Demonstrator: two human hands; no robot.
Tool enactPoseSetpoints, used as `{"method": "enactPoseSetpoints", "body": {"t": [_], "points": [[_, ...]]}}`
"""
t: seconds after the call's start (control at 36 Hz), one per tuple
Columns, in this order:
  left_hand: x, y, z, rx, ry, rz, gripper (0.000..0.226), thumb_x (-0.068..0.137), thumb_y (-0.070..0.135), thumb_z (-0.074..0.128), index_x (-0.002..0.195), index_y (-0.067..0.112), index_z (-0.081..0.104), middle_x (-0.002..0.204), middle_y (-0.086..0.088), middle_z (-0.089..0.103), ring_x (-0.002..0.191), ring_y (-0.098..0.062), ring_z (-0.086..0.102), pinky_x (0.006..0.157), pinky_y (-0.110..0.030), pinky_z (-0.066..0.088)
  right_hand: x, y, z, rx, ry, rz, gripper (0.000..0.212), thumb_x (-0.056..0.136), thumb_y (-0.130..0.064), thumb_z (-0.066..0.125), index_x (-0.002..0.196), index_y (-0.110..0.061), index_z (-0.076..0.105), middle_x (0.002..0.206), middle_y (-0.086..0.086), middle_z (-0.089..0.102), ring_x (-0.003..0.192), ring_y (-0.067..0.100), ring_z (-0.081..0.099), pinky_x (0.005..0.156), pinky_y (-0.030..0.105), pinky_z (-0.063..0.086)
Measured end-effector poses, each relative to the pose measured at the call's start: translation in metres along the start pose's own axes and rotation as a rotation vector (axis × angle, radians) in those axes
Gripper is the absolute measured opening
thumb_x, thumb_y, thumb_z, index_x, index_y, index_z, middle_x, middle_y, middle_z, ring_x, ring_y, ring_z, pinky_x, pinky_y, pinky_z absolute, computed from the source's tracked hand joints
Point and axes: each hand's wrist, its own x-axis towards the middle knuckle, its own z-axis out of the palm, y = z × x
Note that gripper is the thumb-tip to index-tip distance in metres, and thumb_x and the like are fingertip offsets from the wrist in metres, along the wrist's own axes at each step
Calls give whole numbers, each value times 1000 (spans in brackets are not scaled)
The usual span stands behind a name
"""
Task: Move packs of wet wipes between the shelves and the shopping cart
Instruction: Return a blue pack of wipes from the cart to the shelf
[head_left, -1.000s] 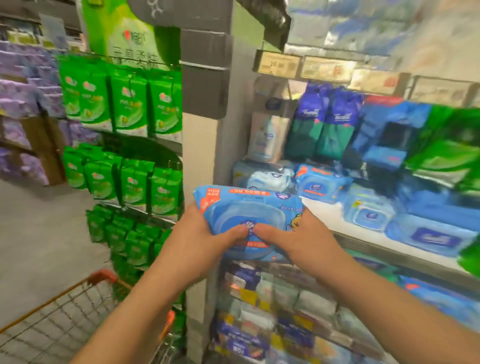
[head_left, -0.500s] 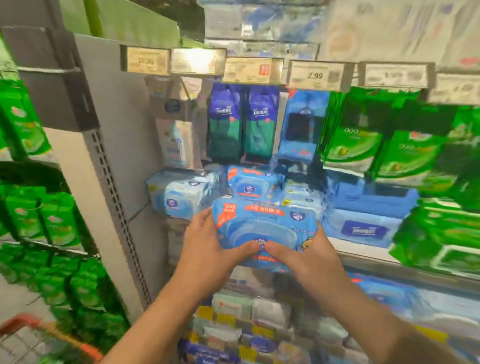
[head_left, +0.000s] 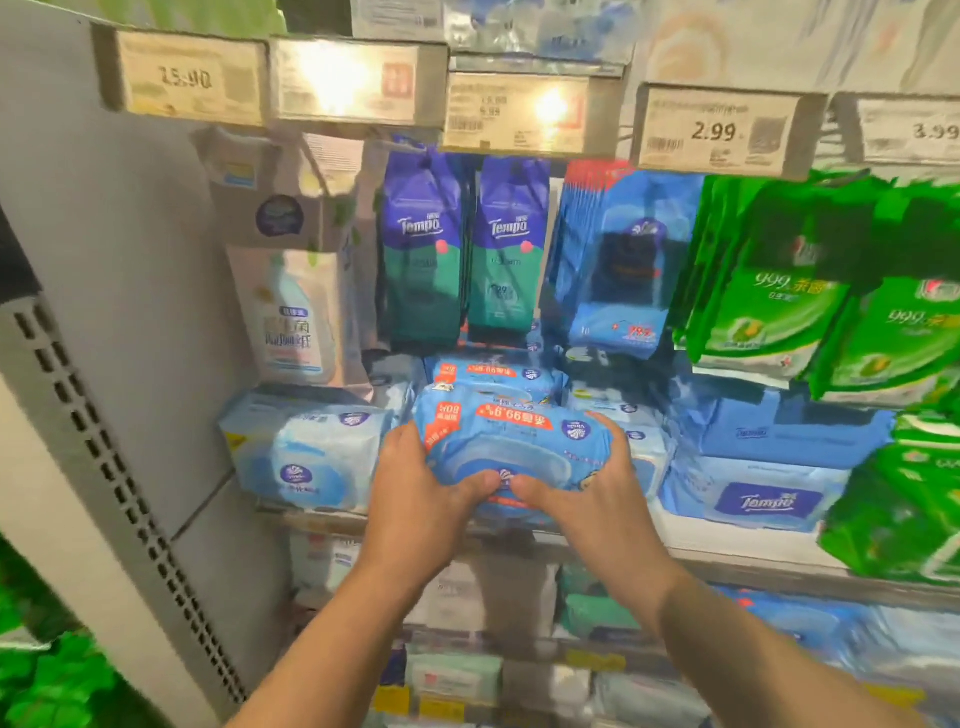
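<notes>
We grip the blue pack (head_left: 511, 452) at both ends, left hand (head_left: 421, 499) and right hand (head_left: 592, 499) curled round it, above the shelf (head_left: 727, 545).

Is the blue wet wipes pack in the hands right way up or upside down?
Upside down: the red price print on the blue wet wipes pack reads inverted, while both the left hand and right hand grip it.

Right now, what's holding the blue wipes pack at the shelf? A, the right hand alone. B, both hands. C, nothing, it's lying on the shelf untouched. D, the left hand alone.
B: the left hand and right hand each grip a side of the wipes pack, thumbs meeting at its front, in front of the shelf.
</notes>
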Motion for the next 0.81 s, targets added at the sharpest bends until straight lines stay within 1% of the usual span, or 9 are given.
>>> {"method": "enactPoseSetpoints", "body": {"t": [0.11,0.25,0.33,0.39,0.47,0.56,0.64,0.69,0.81], "points": [[17,-10,9,-83,-24,-12,56,70,14,92,96,46,53,101,23,62,97,10,59,74,-4,41,12,1,7,20,43,-3,92,65,-3,92,135,-28,37,112,-11,72,98,-2,70,75,13,54],[29,-24,15,-129,-34,-17,59,68,20,90,113,42,58,113,18,70,107,-2,67,93,-31,54,28,12,8,-50,38,-8,104,61,-14,97,140,-32,31,117,-14,72,108,2,68,86,20,55],[33,-25,23,-132,-35,6,60,71,6,88,106,42,56,104,31,69,101,12,64,86,-10,49,39,16,8,-195,-18,-11,118,61,-20,97,148,-34,20,128,-18,64,115,-4,62,96,25,53],[34,-31,30,-124,-48,-11,57,66,13,86,107,40,56,101,33,70,99,19,62,85,-7,48,45,18,10,-370,-69,-70,120,61,-25,96,152,-31,19,145,-12,47,130,3,50,109,29,44],[32,-44,37,-118,-31,-105,70,66,19,94,118,39,51,117,22,66,109,10,63,101,-27,50,45,17,12,-819,-154,-165,98,76,-43,83,152,-32,22,155,-3,14,143,20,30,116,29,30],[28,-50,42,-74,17,-119,80,68,20,95,133,29,49,122,14,66,118,-10,63,104,-39,49,48,23,14,-1120,-96,-332,93,70,-54,83,144,-20,37,159,12,17,146,32,20,117,44,34],[28,-50,45,-54,45,-90,76,70,18,94,129,30,48,115,24,62,113,-7,60,94,-28,45,57,29,13,-1277,-60,-497,96,55,-55,87,133,-13,51,144,12,45,135,35,39,112,45,33],[31,-49,45,-29,46,-63,73,72,18,92,128,32,46,114,26,61,110,-2,58,88,-18,41,60,30,11,-1331,-81,-564,95,61,-55,84,138,-11,49,139,8,48,131,34,46,112,45,27],[38,-49,46,-6,28,-69,73,76,19,90,133,27,45,110,32,58,92,19,54,76,2,37,71,31,10,-1403,-86,-578,92,65,-58,82,136,-9,49,125,6,53,117,31,50,107,42,32]]}}
